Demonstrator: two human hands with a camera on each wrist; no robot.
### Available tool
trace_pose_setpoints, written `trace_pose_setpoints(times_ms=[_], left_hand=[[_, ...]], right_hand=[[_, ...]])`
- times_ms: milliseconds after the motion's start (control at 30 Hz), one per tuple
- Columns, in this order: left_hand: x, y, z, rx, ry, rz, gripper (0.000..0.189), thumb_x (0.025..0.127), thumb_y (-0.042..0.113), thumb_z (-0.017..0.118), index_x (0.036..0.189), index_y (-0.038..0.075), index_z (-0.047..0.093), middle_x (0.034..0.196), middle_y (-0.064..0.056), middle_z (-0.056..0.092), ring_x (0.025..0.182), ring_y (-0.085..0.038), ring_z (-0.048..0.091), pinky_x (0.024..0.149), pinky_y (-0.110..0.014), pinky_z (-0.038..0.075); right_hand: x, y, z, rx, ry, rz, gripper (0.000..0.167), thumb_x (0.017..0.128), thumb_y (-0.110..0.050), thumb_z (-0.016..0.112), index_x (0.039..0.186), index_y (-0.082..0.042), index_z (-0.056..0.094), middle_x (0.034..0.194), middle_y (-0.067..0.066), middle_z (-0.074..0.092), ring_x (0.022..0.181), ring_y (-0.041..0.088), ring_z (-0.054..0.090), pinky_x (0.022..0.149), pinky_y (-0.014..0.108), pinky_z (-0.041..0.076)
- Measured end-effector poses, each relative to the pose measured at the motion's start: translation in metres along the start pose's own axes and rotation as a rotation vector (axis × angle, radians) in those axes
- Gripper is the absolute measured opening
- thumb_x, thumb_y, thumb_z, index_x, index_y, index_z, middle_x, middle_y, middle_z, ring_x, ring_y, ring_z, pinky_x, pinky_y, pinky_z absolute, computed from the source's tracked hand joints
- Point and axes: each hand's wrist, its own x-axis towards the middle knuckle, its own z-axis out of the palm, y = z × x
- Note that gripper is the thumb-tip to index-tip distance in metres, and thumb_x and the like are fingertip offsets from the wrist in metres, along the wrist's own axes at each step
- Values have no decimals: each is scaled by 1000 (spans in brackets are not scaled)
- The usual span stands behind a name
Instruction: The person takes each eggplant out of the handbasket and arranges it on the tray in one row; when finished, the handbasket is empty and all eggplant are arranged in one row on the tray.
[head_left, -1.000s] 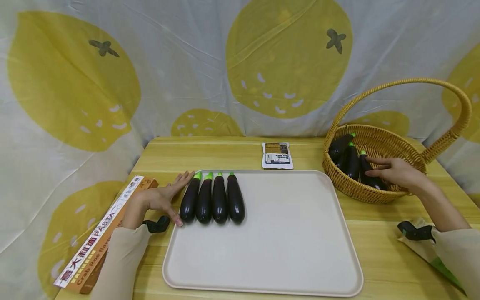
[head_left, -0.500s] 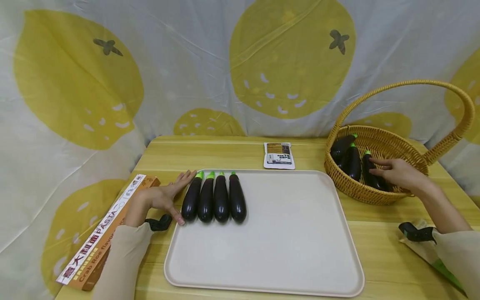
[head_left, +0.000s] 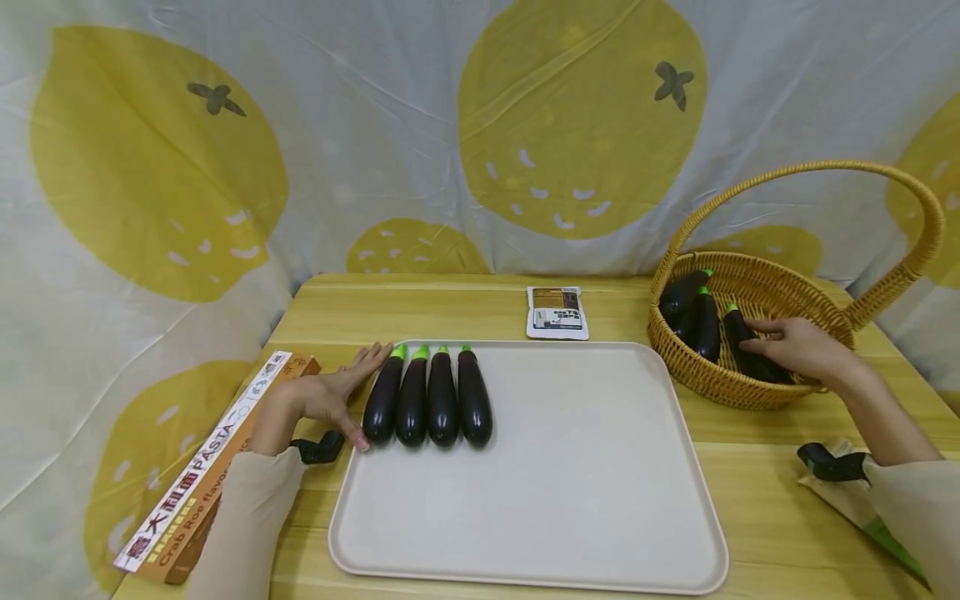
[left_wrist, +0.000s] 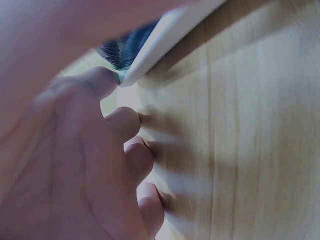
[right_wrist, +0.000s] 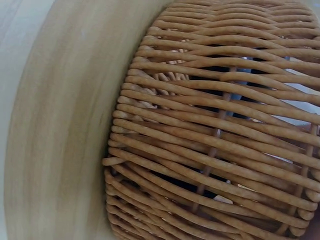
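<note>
My right hand [head_left: 806, 346] reaches into the wicker basket [head_left: 705, 383] and grips a dark purple eggplant [head_left: 742, 342] with a green stem cap. Other eggplants [head_left: 705, 329] lie at the basket's left side. In the right wrist view the basket's woven wall [right_wrist: 215, 125] covers most of what the hand holds. My left hand [head_left: 330, 396] rests at the left rim of a beige tray [head_left: 585, 467], fingers spread, thumb near the rim. Beside it a row of several eggplants [head_left: 442, 400] lies on the tray, stems pointing away.
A long pasta box [head_left: 202, 467] lies left of the tray, under the left forearm. A small packet [head_left: 557, 312] lies behind the tray. Another package [head_left: 862, 521] is partly under the right sleeve. The basket's tall handle [head_left: 810, 167] arches over its opening.
The eggplant in my right hand has shifted slightly to the right inside the basket. My left hand and the row on the tray stay in place.
</note>
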Motion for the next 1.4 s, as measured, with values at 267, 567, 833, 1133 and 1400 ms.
trace_pose_setpoints(times_ms=[267, 567, 833, 1133, 1400], left_hand=[[-1, 0, 0, -19, -3, 8, 149, 67, 21, 98, 166, 12, -13, 169, -23, -28, 154, -49, -26, 115, -82, -6], [-1, 0, -1, -2, -1, 7, 149, 66, 23, 98, 166, 12, -12, 169, -23, -26, 155, -49, -25, 116, -82, -5], [0, 0, -1, 10, 4, -14, 150, 65, 24, 99, 166, 12, -11, 169, -23, -26, 155, -50, -24, 115, -83, -3], [-1, -1, 0, -6, 4, 6, 149, 66, 22, 98, 165, 10, -12, 169, -25, -27, 154, -50, -26, 116, -81, -8], [0, -1, 0, -15, 0, 13, 149, 66, 22, 98, 165, 10, -12, 168, -26, -27, 154, -49, -26, 116, -81, -9]], right_hand=[[1, 3, 3, 34, 27, 9, 67, 109, -27, 51, 157, 12, 25, 146, 54, 31, 47, 7, 26, 58, 34, 39], [1, 2, 1, 89, 48, 12, 65, 109, -28, 51, 157, 10, 28, 88, 34, 64, 46, 5, 28, 51, 32, 40], [0, 0, -6, 206, 59, 26, 66, 112, -37, 42, 162, 0, 21, 147, 38, 50, 105, 44, 64, 74, 33, 58], [-7, -10, -20, 375, 37, -3, 66, 110, -44, 44, 164, -12, 24, 172, 22, 17, 102, -23, 48, 84, 9, 51], [-33, -19, -24, 375, 26, -127, 51, 112, -29, 46, 161, -19, 38, 151, -29, 43, 113, -25, 49, 83, 15, 56]])
